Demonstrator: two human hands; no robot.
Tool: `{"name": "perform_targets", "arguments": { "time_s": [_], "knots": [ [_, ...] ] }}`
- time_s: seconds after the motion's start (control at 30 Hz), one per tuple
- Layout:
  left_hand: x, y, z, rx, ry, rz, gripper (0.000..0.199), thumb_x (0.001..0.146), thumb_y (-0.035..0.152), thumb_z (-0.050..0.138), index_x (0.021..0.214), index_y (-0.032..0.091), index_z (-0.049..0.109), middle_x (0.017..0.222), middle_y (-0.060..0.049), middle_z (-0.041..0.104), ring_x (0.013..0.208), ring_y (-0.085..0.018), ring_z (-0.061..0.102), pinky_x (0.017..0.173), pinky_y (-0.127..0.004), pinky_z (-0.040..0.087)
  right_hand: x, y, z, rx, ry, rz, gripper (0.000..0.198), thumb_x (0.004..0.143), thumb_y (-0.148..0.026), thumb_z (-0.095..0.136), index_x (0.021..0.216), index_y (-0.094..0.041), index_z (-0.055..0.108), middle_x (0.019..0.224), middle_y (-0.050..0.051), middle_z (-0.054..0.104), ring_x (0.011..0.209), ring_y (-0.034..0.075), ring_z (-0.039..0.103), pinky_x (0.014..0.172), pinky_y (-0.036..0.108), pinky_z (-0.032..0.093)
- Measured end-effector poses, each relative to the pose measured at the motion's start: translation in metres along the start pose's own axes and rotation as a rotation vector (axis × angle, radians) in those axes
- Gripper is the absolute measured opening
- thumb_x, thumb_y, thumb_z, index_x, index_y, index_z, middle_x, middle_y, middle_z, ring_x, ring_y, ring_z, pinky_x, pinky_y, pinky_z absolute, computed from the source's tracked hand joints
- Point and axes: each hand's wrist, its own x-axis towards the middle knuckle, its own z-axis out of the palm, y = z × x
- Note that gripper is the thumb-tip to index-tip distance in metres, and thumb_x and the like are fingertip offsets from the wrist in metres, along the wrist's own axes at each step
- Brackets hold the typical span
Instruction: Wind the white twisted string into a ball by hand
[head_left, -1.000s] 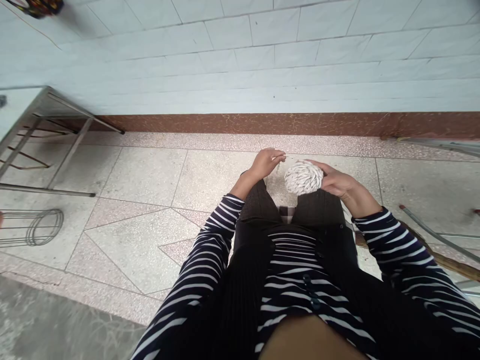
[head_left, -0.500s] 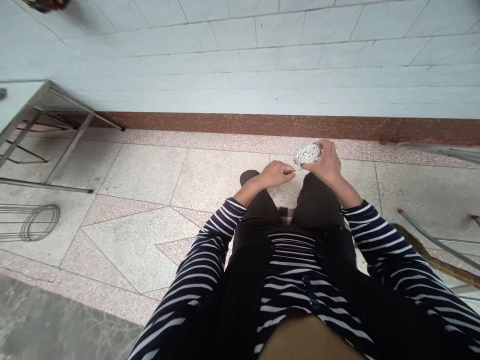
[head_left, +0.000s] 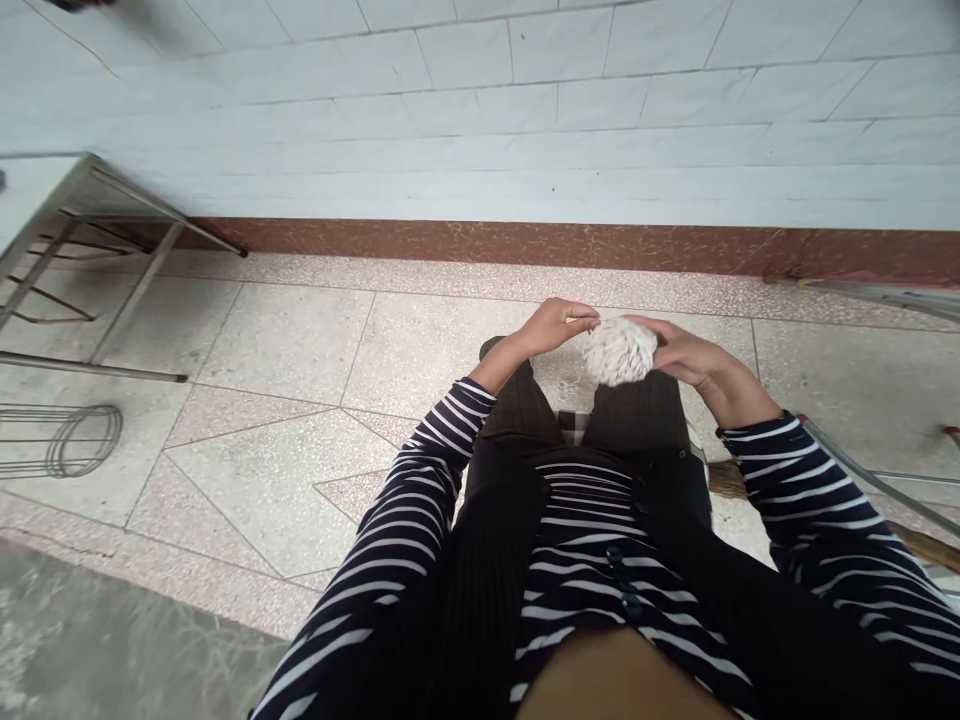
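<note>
A rounded bundle of white string (head_left: 619, 352), slightly blurred, is held above my right knee. My right hand (head_left: 696, 362) grips it from the right side, with fingers over the top edge. From the left, my left hand (head_left: 556, 326) is closed in a pinch at the bundle's upper left edge. The bit of string between its fingertips is too small to see clearly. Below the hands, a few loose pale strands (head_left: 570, 384) show between my knees.
A metal-legged table (head_left: 135, 290) stands at the left by the tiled wall (head_left: 465, 130). A wire rack (head_left: 86, 440) lies on the floor below it. At the right are metal tubing (head_left: 855, 455) and a straw broom (head_left: 727, 478).
The string bundle has turned and come lower, towards my knees. My right hand has shifted right and down around it, while my left hand has risen to the bundle's upper edge.
</note>
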Motion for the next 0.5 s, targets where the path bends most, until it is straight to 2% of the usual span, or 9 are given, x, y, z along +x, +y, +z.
{"name": "perform_targets", "arguments": {
  "time_s": [0.1, 0.2, 0.27, 0.33, 0.37, 0.43, 0.5],
  "knots": [
    [-0.003, -0.014, 0.022, -0.103, 0.014, -0.113, 0.027, 0.099, 0.029, 0.064, 0.083, 0.015, 0.08, 0.087, -0.002, 0.079, 0.089, -0.017, 0.071, 0.089, -0.028, 0.049, 0.002, -0.011, -0.002, 0.148, 0.22, -0.144, 0.062, 0.057, -0.034, 0.091, 0.116, -0.027, 0.073, 0.111, 0.007, 0.078, 0.098, 0.031, 0.074, 0.075, 0.042, 0.064],
    [-0.012, -0.017, 0.039, -0.179, -0.077, -0.146, 0.033, 0.1, 0.03, 0.062, 0.074, 0.015, 0.077, 0.081, -0.002, 0.077, 0.081, -0.013, 0.067, 0.086, -0.026, 0.047, 0.019, -0.022, -0.013, 0.134, 0.459, -0.282, 0.054, 0.072, -0.054, 0.082, 0.116, -0.029, 0.067, 0.115, 0.009, 0.074, 0.103, 0.032, 0.073, 0.073, 0.043, 0.064],
    [-0.019, -0.011, 0.044, -0.204, -0.153, -0.139, 0.036, 0.1, 0.032, 0.061, 0.07, 0.015, 0.075, 0.077, -0.002, 0.075, 0.075, -0.012, 0.063, 0.081, -0.026, 0.046, 0.034, -0.021, -0.022, -0.047, 0.689, -0.325, 0.059, 0.071, -0.056, 0.08, 0.12, -0.028, 0.061, 0.122, 0.011, 0.07, 0.109, 0.033, 0.07, 0.077, 0.045, 0.064],
    [-0.024, -0.001, 0.04, -0.202, -0.201, -0.119, 0.039, 0.099, 0.035, 0.061, 0.067, 0.016, 0.073, 0.073, -0.002, 0.073, 0.069, -0.011, 0.06, 0.076, -0.026, 0.044, 0.044, -0.012, -0.027, -0.355, 0.869, -0.312, 0.071, 0.061, -0.051, 0.086, 0.121, -0.026, 0.057, 0.128, 0.013, 0.065, 0.116, 0.036, 0.066, 0.085, 0.052, 0.063],
    [-0.025, 0.005, 0.035, -0.195, -0.205, -0.105, 0.039, 0.098, 0.035, 0.061, 0.066, 0.016, 0.072, 0.072, -0.001, 0.072, 0.068, -0.011, 0.058, 0.075, -0.027, 0.043, 0.047, -0.006, -0.026, -0.5, 0.902, -0.286, 0.076, 0.055, -0.047, 0.088, 0.12, -0.025, 0.056, 0.129, 0.014, 0.064, 0.119, 0.038, 0.064, 0.092, 0.057, 0.061],
    [-0.024, 0.016, 0.02, -0.151, -0.165, -0.087, 0.038, 0.098, 0.034, 0.061, 0.066, 0.016, 0.071, 0.07, -0.001, 0.071, 0.066, -0.011, 0.057, 0.073, -0.027, 0.044, 0.047, 0.009, -0.018, -0.634, 0.837, -0.2, 0.076, 0.047, -0.042, 0.089, 0.114, -0.024, 0.056, 0.125, 0.014, 0.063, 0.119, 0.039, 0.062, 0.102, 0.061, 0.056],
    [-0.021, 0.024, 0.002, -0.037, -0.097, -0.074, 0.034, 0.097, 0.031, 0.061, 0.068, 0.017, 0.072, 0.07, -0.001, 0.07, 0.067, -0.012, 0.058, 0.076, -0.029, 0.047, 0.041, 0.022, -0.005, -0.53, 0.657, -0.074, 0.069, 0.047, -0.04, 0.084, 0.108, -0.025, 0.055, 0.114, 0.01, 0.064, 0.108, 0.036, 0.064, 0.098, 0.058, 0.057]
  ]
}}
